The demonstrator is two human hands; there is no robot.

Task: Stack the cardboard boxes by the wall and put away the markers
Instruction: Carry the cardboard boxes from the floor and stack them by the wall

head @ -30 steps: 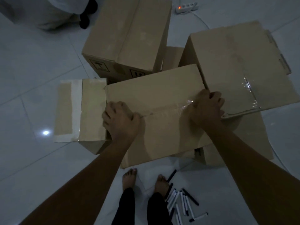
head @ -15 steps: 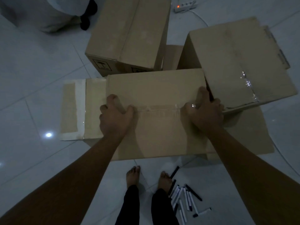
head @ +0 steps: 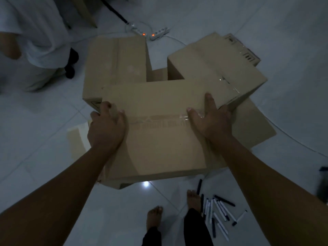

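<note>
A taped cardboard box (head: 159,144) is raised off the floor in front of me, held at both ends. My left hand (head: 106,128) grips its left end and my right hand (head: 211,119) clasps its right end, fingers spread along the edge. Behind it stand two more closed boxes, one at the back left (head: 117,64) and one at the back right (head: 218,68). A low box (head: 252,125) lies under the right one. Several markers (head: 218,212) lie scattered on the floor by my right foot.
A taped box top (head: 78,139) peeks out at the left, below the held box. Another person in white (head: 35,36) crouches at the far left. Power strips with lit switches (head: 158,33) and cables lie beyond the boxes. A dark object (head: 323,183) sits at the right edge.
The box has come up off the floor and nearer to me, and now hides most of the taped box at the left. My view has tilted up, showing the power strips and more of the person.
</note>
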